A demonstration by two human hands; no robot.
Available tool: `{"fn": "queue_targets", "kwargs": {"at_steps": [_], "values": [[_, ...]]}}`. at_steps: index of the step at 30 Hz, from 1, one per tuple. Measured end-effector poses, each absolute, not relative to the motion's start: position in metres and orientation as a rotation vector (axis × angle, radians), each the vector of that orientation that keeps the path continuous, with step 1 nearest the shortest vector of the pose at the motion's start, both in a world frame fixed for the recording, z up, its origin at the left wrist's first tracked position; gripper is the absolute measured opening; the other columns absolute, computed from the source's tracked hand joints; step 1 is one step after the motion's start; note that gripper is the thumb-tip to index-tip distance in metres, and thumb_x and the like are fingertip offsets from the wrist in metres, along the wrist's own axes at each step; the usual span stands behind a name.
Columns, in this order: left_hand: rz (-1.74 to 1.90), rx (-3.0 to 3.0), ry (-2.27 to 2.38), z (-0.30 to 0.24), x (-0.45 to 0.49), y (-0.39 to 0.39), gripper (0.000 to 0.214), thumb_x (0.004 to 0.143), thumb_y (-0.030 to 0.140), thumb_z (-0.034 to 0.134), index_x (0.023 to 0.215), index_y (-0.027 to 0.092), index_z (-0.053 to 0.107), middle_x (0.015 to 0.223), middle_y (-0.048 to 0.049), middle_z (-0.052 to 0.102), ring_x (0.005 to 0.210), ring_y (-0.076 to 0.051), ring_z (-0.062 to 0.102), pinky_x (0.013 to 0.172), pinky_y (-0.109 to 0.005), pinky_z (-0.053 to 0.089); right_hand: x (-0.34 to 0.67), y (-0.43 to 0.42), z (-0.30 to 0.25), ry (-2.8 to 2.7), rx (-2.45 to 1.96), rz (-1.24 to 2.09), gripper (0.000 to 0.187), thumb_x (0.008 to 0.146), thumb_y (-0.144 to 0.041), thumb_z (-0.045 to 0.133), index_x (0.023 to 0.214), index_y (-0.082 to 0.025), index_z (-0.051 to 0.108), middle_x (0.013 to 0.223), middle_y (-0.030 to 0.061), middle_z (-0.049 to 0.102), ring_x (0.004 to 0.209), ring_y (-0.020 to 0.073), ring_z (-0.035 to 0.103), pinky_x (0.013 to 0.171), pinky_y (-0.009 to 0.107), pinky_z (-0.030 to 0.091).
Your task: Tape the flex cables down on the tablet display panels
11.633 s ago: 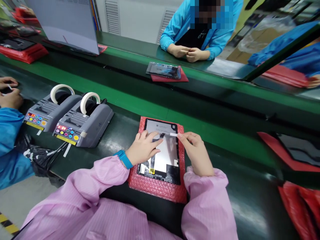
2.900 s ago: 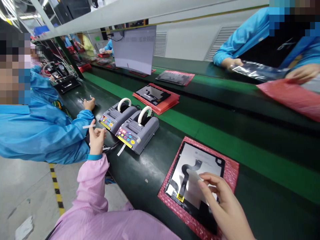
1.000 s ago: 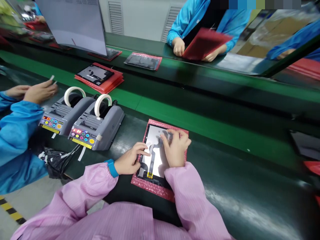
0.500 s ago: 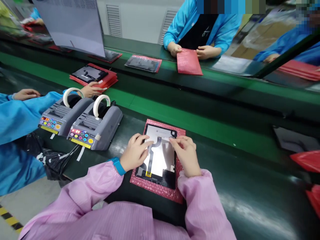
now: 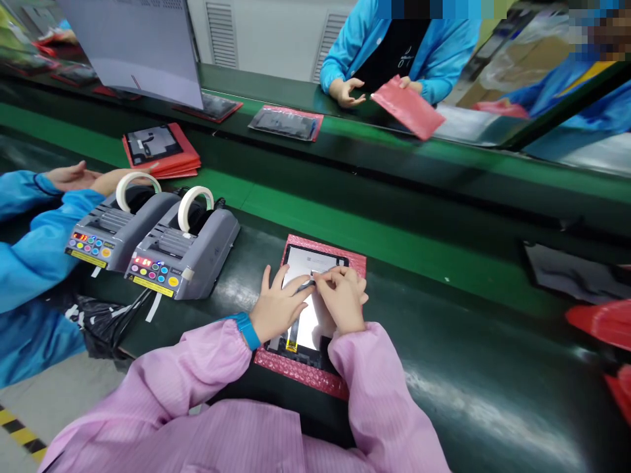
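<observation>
A tablet panel (image 5: 310, 263) with a silver back and black frame lies on a red bubble-wrap mat (image 5: 355, 264) on the dark bench in front of me. A black flex cable (image 5: 292, 332) runs down its back to a yellow tab. My left hand (image 5: 279, 307) rests on the panel with its fingers spread flat, pressing the cable. My right hand (image 5: 341, 299) is beside it, fingers pinched together on a small strip of tape (image 5: 320, 272) on the panel's upper part. The two hands touch at the fingertips.
Two grey tape dispensers (image 5: 185, 246) (image 5: 116, 226) with white rolls stand to the left. A person's blue sleeve (image 5: 34, 230) reaches in beside them. A stack of red mats with a panel (image 5: 158, 148) lies on the green belt. Across it, another person holds a red bag (image 5: 409, 108).
My hands have drawn together over the panel's upper middle. The stack of red mats has shifted left. The person opposite has lifted the red bag off the bench.
</observation>
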State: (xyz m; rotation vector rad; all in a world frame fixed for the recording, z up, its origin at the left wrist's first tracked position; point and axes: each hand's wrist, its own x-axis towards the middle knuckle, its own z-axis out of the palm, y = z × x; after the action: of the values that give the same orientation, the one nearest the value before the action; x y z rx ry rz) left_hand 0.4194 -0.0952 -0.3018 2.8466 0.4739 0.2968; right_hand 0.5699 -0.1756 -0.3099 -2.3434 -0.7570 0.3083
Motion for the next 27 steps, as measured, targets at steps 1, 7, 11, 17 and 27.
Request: {"fn": "queue_targets", "kwargs": {"at_steps": [1, 7, 11, 17, 27], "values": [[0.295, 2.834, 0.467, -0.302, 0.420, -0.095, 0.040, 0.097, 0.031, 0.049, 0.137, 0.033, 0.051, 0.143, -0.0028, 0.051, 0.139, -0.037, 0.031, 0.112, -0.072, 0.020, 0.569, -0.174, -0.310, -0.776, -2.361, 0.296, 0.038, 0.082, -0.057, 0.056, 0.071, -0.024, 0.071, 0.108, 0.0085, 0.057, 0.106, 0.0315, 0.040, 0.092, 0.051, 0.029], [0.283, 2.797, 0.406, -0.303, 0.419, -0.093, 0.043, 0.095, 0.029, 0.051, 0.139, 0.030, 0.049, 0.143, -0.0035, 0.053, 0.135, -0.035, 0.037, 0.115, -0.070, 0.016, 0.569, -0.175, -0.304, -0.774, -2.532, 0.086, 0.045, 0.081, -0.064, 0.055, 0.076, -0.020, 0.066, 0.108, 0.0171, 0.053, 0.107, 0.0389, 0.041, 0.087, 0.062, 0.032], [0.290, 2.772, 0.394, -0.308, 0.417, -0.093, 0.044, 0.096, 0.029, 0.049, 0.140, 0.029, 0.049, 0.145, -0.0030, 0.051, 0.138, -0.034, 0.033, 0.117, -0.065, 0.019, 0.588, -0.212, -0.302, -0.605, -2.570, 0.061, 0.054, 0.079, -0.066, 0.055, 0.102, -0.016, 0.061, 0.117, 0.0234, 0.053, 0.114, 0.0427, 0.045, 0.090, 0.062, 0.037], [0.319, 2.772, 0.360, -0.314, 0.418, -0.097, 0.044, 0.096, 0.027, 0.048, 0.140, 0.025, 0.050, 0.147, -0.0038, 0.048, 0.141, -0.035, 0.026, 0.118, -0.060, 0.021, 0.596, -0.266, -0.305, -0.384, -2.130, 0.780, 0.053, 0.075, -0.063, 0.063, 0.106, -0.020, 0.061, 0.090, 0.0112, 0.071, 0.085, 0.0295, 0.067, 0.074, 0.042, 0.052], [0.434, 2.685, 0.411, -0.316, 0.420, -0.097, 0.044, 0.096, 0.024, 0.047, 0.139, 0.024, 0.051, 0.146, -0.0041, 0.048, 0.138, -0.033, 0.028, 0.117, -0.060, 0.025, 0.588, -0.234, -0.299, -0.377, -1.720, 0.877, 0.048, 0.070, -0.055, 0.071, 0.102, -0.022, 0.060, 0.095, 0.0047, 0.072, 0.085, 0.0241, 0.068, 0.077, 0.038, 0.055]]}}
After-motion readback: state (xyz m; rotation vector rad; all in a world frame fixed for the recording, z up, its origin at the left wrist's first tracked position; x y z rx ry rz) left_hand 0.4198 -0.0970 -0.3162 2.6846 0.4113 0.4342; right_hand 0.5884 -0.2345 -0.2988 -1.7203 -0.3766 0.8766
